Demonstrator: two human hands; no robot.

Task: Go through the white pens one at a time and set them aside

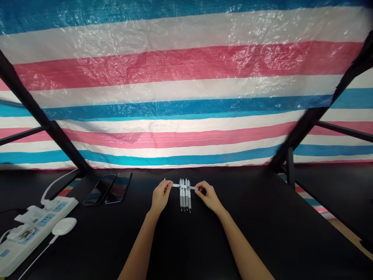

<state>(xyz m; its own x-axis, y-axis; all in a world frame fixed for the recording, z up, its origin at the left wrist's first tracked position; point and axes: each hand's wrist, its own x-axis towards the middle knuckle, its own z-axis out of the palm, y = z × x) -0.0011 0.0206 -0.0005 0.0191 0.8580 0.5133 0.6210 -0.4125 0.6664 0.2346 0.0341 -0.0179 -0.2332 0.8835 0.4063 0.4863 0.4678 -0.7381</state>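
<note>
Several white pens (pixel 183 196) with grey grips lie side by side on the black table, their tips pointing toward me. Across their upper part runs another slim white and grey piece, which looks like a pen (pixel 192 188). My left hand (pixel 161 195) pinches its left end between thumb and fingers. At the other end, my right hand (pixel 209 197) grips it the same way. I cannot tell whether this crosswise pen rests on the row or hovers just above it. Fingers cover both of its ends.
Two dark phones (pixel 119 188) lie to the left on the table (pixel 186 249). A white power strip (pixel 37 233) with plugs and cables stands nearer, beside a white round charger (pixel 64 226). Black frame bars (pixel 67 146) rise on both sides before a striped sheet (pixel 175 136).
</note>
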